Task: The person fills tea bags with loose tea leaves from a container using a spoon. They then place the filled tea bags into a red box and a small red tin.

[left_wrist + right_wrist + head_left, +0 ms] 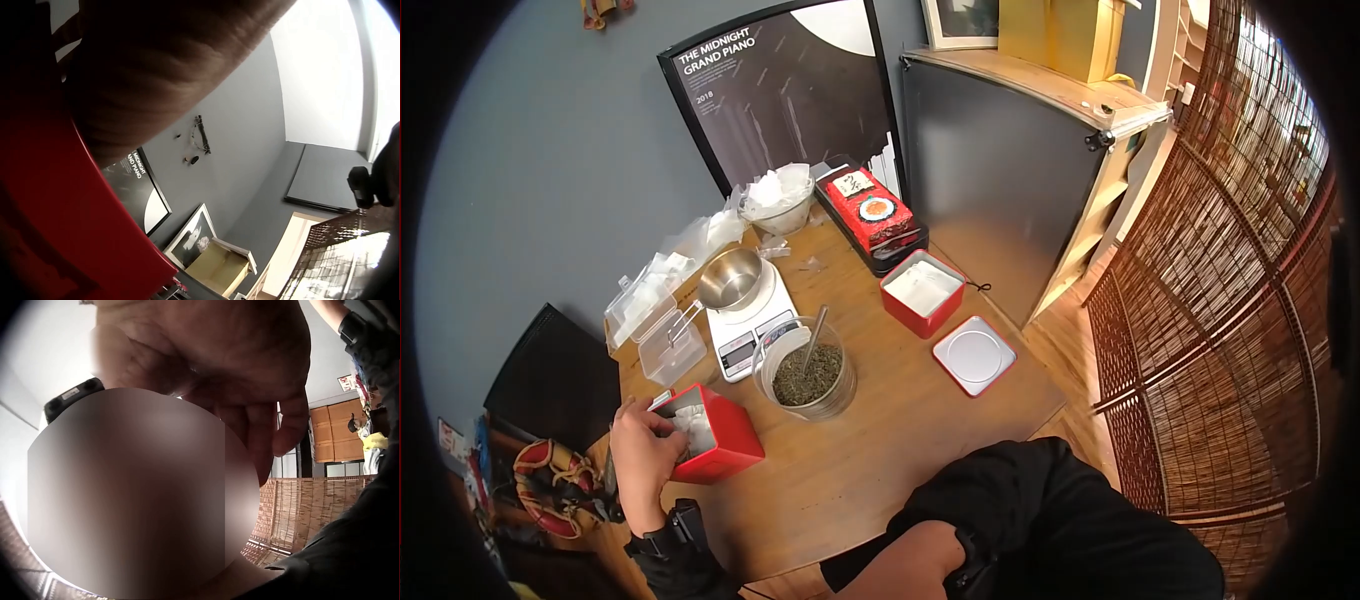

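My left hand [645, 450] grips the left rim of an open red tin [735, 435], its thumb over the opening. White packets [693, 425] lie inside the tin. Close below the palm, the tin's red wall [81, 206] fills the left wrist view. Beside the tin stands a clear container [840, 390] of dried leaves with a metal spoon [817, 330] in it. Loosely curved fingers of my right hand [212, 356] are raised close by a person's blurred face in the right wrist view; in the head view only the right forearm shows.
A white scale [750, 310] carries a metal pan [730, 280]. Behind are plastic boxes [672, 345] and a bowl of white packets [780, 200]. A second red tin [920, 300], its lid [975, 355] and a red package [870, 205] lie to the right. A woven screen [1210, 290] stands beyond the table.
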